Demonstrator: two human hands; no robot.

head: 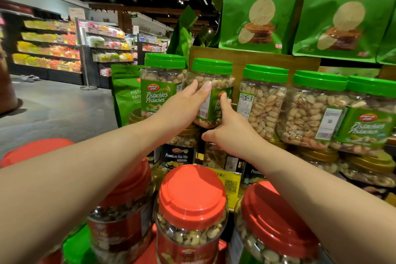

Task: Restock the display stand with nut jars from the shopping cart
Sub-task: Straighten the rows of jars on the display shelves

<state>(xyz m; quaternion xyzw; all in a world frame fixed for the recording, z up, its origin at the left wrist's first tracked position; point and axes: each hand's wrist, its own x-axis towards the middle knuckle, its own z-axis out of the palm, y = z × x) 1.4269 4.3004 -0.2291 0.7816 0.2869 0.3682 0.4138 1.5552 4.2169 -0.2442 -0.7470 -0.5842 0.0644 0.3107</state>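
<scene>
Where the view begins, nearest the camera, three red-lidded nut jars stand upright side by side: a left jar (126, 203) partly behind the left forearm, a middle jar (191, 212), and a right jar (276, 227); whether they rest in the shopping cart cannot be told, since what carries them is out of view. Beyond them, both bare arms reach forward to the display stand (252, 60). The left hand (184, 103) lies with fingers spread along the left face of a green-lidded pistachio jar (211, 90), and the right hand (229, 133) presses its lower front with the index finger extended upward over the label; together they hold the jar between them on the upper tier, second from the left in a row of like jars, just beside its left neighbour (164, 83). Beneath that tier sit gold-lidded jars labelled Premium Nut Mix (180, 150) and a yellow price tag (229, 184). Above, green snack bags (259, 6) hang over the stand. Farthest off, at left, stocked store shelves (49, 45) line a grey floor (55, 105).
</scene>
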